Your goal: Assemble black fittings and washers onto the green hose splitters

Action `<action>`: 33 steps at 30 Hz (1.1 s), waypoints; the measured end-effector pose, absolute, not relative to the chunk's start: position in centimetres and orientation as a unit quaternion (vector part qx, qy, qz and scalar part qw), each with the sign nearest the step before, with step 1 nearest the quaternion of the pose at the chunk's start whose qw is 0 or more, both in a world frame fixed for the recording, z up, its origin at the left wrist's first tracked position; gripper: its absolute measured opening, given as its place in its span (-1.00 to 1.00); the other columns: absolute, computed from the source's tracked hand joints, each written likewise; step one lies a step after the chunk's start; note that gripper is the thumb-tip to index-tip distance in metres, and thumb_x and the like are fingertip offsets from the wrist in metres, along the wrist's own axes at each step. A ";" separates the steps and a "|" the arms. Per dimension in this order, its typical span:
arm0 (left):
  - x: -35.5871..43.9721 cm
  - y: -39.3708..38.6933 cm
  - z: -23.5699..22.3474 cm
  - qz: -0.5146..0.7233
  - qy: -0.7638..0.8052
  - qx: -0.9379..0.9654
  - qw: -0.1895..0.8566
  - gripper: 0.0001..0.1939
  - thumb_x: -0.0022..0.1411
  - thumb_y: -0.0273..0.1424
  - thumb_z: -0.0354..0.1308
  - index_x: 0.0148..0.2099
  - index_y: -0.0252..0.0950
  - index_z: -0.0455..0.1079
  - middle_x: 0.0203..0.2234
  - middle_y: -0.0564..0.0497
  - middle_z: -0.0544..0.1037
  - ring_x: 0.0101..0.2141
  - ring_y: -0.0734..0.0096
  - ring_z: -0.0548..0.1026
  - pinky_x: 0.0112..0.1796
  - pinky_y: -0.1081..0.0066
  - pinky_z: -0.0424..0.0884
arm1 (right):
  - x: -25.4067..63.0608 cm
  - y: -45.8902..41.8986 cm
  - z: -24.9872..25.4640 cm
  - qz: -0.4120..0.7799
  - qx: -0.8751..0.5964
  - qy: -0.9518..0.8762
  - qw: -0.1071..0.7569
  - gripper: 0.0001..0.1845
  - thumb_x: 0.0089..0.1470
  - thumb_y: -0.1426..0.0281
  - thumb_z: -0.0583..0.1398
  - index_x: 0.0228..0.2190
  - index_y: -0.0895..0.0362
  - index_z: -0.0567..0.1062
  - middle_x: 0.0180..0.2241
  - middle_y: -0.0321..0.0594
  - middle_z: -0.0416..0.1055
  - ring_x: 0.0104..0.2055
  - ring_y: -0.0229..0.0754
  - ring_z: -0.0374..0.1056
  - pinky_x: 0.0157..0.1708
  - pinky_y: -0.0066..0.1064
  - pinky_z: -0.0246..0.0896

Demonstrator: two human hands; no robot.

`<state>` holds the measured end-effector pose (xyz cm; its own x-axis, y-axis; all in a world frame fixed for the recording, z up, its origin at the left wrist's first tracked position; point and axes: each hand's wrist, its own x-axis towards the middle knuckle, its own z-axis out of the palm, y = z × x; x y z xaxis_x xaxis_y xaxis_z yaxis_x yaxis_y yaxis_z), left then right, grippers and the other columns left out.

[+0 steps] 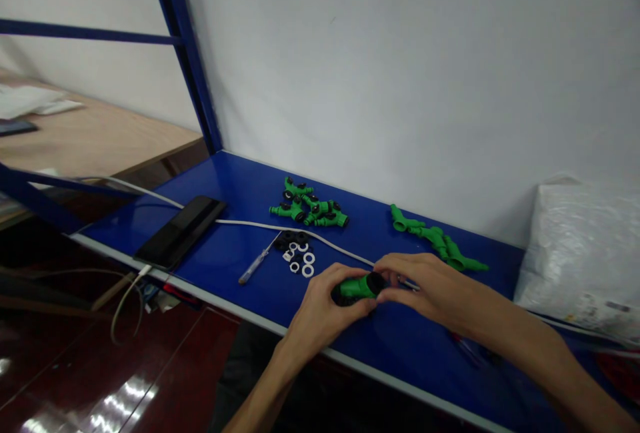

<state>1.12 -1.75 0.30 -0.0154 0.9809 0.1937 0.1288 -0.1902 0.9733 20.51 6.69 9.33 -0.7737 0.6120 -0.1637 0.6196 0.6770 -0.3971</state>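
A green plastic hose connector (354, 288) with a black end is wrapped in the fingers of my left hand (325, 299), above the front of the blue table. My right hand (413, 283) is closed in a pinch at the connector's black end (375, 282). Part of a thin, shiny rod (410, 284) shows among the right fingers; its kind cannot be made out. To the left of my hands lie white ring washers (308, 264), small black parts (289, 241) and a screwdriver (257, 265) with a clear handle.
Several green connectors with black parts (310, 209) lie in a heap at the back. More green connector bodies (435, 238) lie in a row by the wall. A white cable (270, 225) crosses the blue table (240, 183) past a black phone-like slab (181, 231). A plastic-wrapped package (580, 253) stands right.
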 end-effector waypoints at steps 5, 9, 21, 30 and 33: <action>1.1 -1.7 0.5 0.520 0.486 0.572 0.407 -0.71 0.19 -0.29 0.37 -0.03 -0.20 0.59 -0.22 0.03 0.60 -0.19 0.35 0.55 -0.15 0.44 0.37 | 19.7 5.9 9.3 -0.178 0.366 0.913 0.025 -0.65 0.27 0.07 0.18 -0.26 0.09 0.55 -0.34 -0.19 0.51 -0.21 -0.02 0.45 -0.19 -0.22 0.34; 1.0 -1.7 0.2 0.527 0.483 0.568 0.408 -0.70 0.18 -0.30 0.38 -0.02 -0.20 0.58 -0.18 0.02 0.60 -0.15 0.32 0.55 -0.11 0.42 0.37 | 20.2 5.7 8.5 -0.169 0.369 0.913 -0.045 -0.46 0.23 0.06 0.23 0.15 0.02 0.45 -0.02 -0.06 0.54 -0.01 0.03 0.46 0.01 -0.11 0.36; 1.2 -1.7 -0.2 0.532 0.480 0.554 0.425 -0.71 0.15 -0.35 0.40 -0.04 -0.16 0.58 -0.20 0.05 0.59 -0.16 0.33 0.53 -0.12 0.42 0.35 | 20.5 5.2 9.0 -0.200 0.356 0.912 -0.043 -0.69 0.28 0.17 0.22 -0.06 0.06 0.58 -0.09 -0.12 0.56 -0.02 -0.01 0.49 0.08 -0.13 0.37; 1.2 -1.3 -0.2 0.514 0.491 0.556 0.430 -0.73 0.14 -0.38 0.38 -0.06 -0.18 0.57 -0.21 0.03 0.60 -0.15 0.29 0.53 -0.10 0.40 0.35 | 20.1 3.6 10.3 -0.186 0.373 0.908 -0.039 -0.62 0.32 0.17 0.18 0.07 0.02 0.56 0.17 -0.08 0.44 0.19 0.04 0.39 0.22 -0.14 0.29; 1.1 -1.4 -0.2 0.509 0.488 0.558 0.437 -0.73 0.15 -0.40 0.36 -0.07 -0.18 0.56 -0.20 0.03 0.60 -0.14 0.28 0.53 -0.09 0.40 0.35 | 20.2 3.5 10.2 -0.164 0.395 0.903 -0.048 -0.61 0.30 0.19 0.21 0.08 0.05 0.55 0.15 -0.05 0.45 0.20 0.06 0.40 0.22 -0.11 0.29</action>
